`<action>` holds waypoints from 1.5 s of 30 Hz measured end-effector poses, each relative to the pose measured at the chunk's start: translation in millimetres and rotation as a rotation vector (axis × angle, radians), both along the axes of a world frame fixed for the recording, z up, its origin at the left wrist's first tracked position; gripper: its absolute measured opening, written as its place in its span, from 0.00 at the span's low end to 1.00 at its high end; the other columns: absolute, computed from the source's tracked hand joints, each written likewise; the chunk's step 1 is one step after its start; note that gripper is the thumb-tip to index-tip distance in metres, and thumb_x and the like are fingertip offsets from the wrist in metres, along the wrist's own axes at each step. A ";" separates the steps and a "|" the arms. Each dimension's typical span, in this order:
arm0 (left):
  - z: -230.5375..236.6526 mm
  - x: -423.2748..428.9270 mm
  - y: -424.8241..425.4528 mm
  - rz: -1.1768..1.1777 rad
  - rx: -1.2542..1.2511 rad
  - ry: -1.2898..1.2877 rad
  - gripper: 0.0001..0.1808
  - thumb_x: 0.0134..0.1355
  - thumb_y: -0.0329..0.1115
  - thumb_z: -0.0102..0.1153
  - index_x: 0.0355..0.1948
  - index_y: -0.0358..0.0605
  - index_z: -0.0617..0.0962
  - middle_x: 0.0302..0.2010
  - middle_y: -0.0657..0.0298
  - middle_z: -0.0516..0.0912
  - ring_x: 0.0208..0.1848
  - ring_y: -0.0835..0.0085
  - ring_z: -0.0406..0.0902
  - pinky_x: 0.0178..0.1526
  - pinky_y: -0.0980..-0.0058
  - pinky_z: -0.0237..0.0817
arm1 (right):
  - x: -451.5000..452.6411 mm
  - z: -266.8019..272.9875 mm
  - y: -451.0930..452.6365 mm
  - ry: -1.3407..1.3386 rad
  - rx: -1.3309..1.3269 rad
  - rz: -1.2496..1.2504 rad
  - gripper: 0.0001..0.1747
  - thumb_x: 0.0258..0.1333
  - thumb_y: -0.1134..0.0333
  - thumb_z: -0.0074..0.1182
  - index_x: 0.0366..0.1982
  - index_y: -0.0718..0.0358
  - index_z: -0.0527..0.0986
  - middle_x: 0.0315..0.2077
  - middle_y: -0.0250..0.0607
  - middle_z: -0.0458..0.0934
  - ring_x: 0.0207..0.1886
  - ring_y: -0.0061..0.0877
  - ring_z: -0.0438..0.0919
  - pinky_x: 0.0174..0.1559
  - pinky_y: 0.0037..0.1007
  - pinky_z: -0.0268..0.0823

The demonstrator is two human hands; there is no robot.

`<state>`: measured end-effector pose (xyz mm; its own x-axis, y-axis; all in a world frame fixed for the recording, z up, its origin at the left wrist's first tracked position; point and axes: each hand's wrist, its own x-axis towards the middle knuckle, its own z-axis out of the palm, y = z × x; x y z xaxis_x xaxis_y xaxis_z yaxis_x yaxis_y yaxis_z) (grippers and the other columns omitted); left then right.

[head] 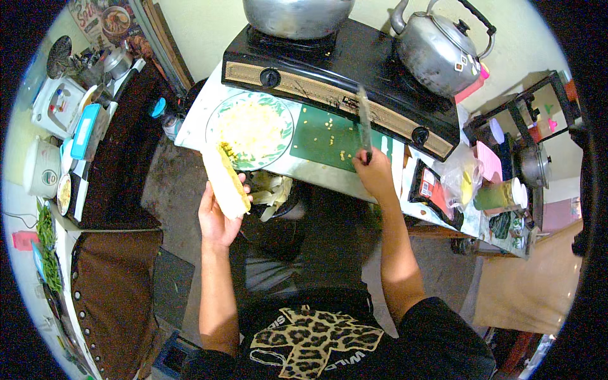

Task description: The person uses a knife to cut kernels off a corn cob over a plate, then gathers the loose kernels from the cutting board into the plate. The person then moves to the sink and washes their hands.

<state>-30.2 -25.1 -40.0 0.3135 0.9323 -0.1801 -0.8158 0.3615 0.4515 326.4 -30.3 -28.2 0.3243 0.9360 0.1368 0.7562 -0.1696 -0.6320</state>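
My left hand (221, 213) holds a pale yellow corn cob (223, 183), its far end over the near rim of a plate. That round plate (288, 130), white with a green pattern, bears a heap of cut corn kernels (249, 124). In my right hand (375, 173) is the handle of a kitchen knife (365, 118), its blade pointing away from me towards the stove. Beneath the knife lies a green cutting board (316, 137) with several loose kernels scattered on it.
A two-burner gas stove (370, 61) carries a metal pot (299, 19) and a kettle (437, 52). Corn husks (270, 190) fill a container below the table edge. To the right are a red-and-black packet (434, 194), a plastic bag (458, 180) and a green-and-white jar (496, 194).
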 end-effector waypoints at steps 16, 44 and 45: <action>2.3 2.1 -8.0 0.017 -0.037 0.016 0.28 0.73 0.52 0.40 0.64 0.41 0.67 0.53 0.50 0.79 0.49 0.57 0.78 0.52 0.57 0.72 | -17.4 -19.6 30.3 -0.200 0.027 0.079 0.12 0.48 0.70 0.60 0.21 0.65 0.68 0.24 0.54 0.78 0.33 0.52 0.77 0.39 0.48 0.67; -11.1 -7.0 -14.5 0.069 -0.035 0.033 0.21 0.71 0.44 0.51 0.57 0.41 0.71 0.48 0.54 0.82 0.48 0.59 0.82 0.51 0.58 0.76 | -85.8 25.5 53.7 0.303 0.037 0.044 0.14 0.51 0.71 0.63 0.19 0.65 0.71 0.27 0.36 0.83 0.30 0.19 0.78 0.37 0.28 0.71; -9.9 -7.0 -14.9 0.054 -0.019 0.002 0.19 0.71 0.41 0.51 0.57 0.41 0.70 0.46 0.53 0.82 0.46 0.59 0.83 0.49 0.59 0.78 | -96.0 27.0 62.5 0.354 0.058 0.097 0.14 0.52 0.71 0.63 0.19 0.66 0.70 0.26 0.34 0.82 0.30 0.18 0.76 0.36 0.27 0.71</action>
<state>-37.3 -40.0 -49.9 0.2622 0.9443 -0.1988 -0.8336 0.3254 0.4464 230.5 32.2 -1.2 0.2717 0.9586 0.0858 0.4994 -0.0642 -0.8640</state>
